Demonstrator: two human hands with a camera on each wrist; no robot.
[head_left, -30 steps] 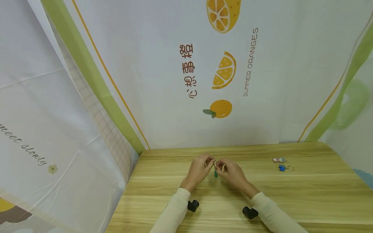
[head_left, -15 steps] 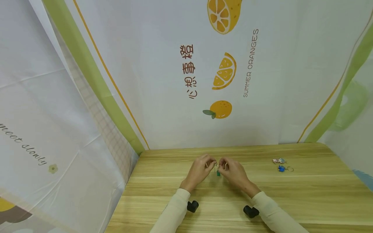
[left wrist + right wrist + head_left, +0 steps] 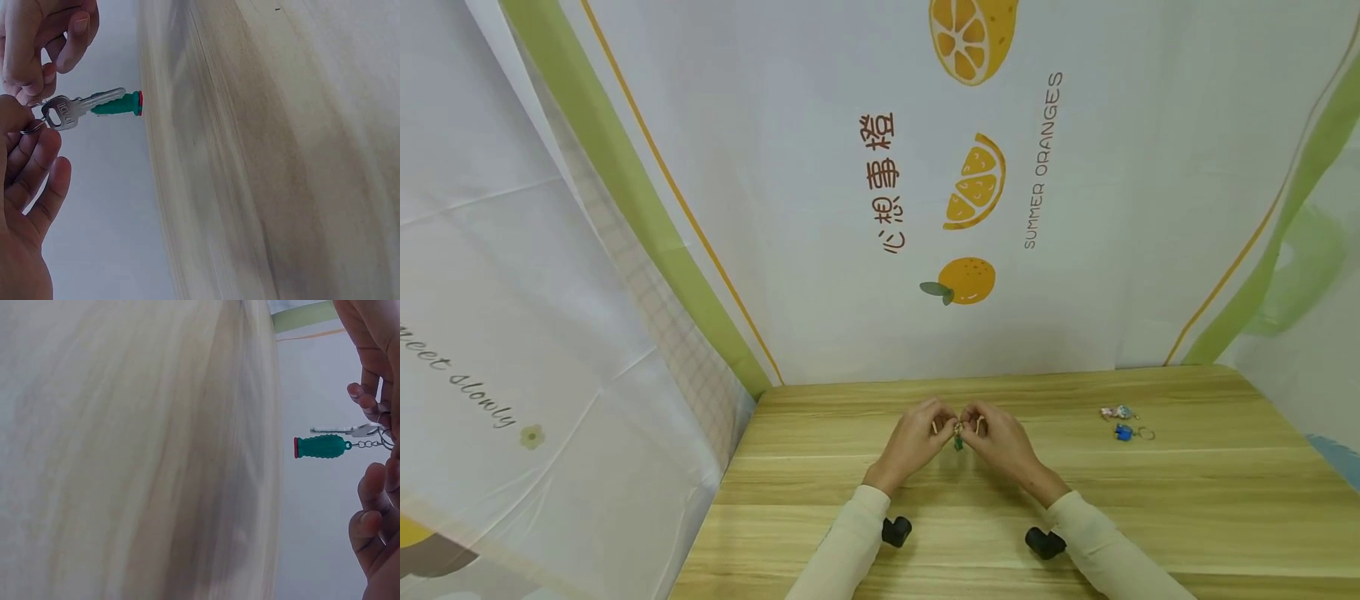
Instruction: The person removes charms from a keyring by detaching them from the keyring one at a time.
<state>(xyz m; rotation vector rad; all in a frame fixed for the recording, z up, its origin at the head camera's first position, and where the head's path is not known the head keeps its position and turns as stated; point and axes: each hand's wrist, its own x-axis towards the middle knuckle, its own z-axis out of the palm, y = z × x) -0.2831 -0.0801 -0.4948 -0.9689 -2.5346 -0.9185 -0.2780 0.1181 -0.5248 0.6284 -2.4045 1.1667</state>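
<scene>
Above the wooden table, my left hand (image 3: 917,442) and right hand (image 3: 1000,442) meet with fingertips almost touching. Both pinch at a small metal key ring (image 3: 32,130), largely covered by the fingers. A silver key (image 3: 103,99) hangs from the ring; in the left wrist view it overlaps a green ribbed charm (image 3: 322,446) with a red base. The charm hangs by a short chain (image 3: 369,444), seen in the right wrist view beside the key's thin edge. Whether the key is fully threaded on the ring is hidden by the fingers.
On the table (image 3: 820,500), to the right, lie a blue keychain (image 3: 1124,432) with a metal ring and a pink and pale-blue figure keychain (image 3: 1118,412). A printed white cloth (image 3: 820,317) hangs behind the table. Black L-shaped mounts (image 3: 896,532) sit by the wrists.
Half a second ago the green charm hung nearer the right hand, with a small gap between the hands. Now the fingertips are closer and key and charm hang together between them.
</scene>
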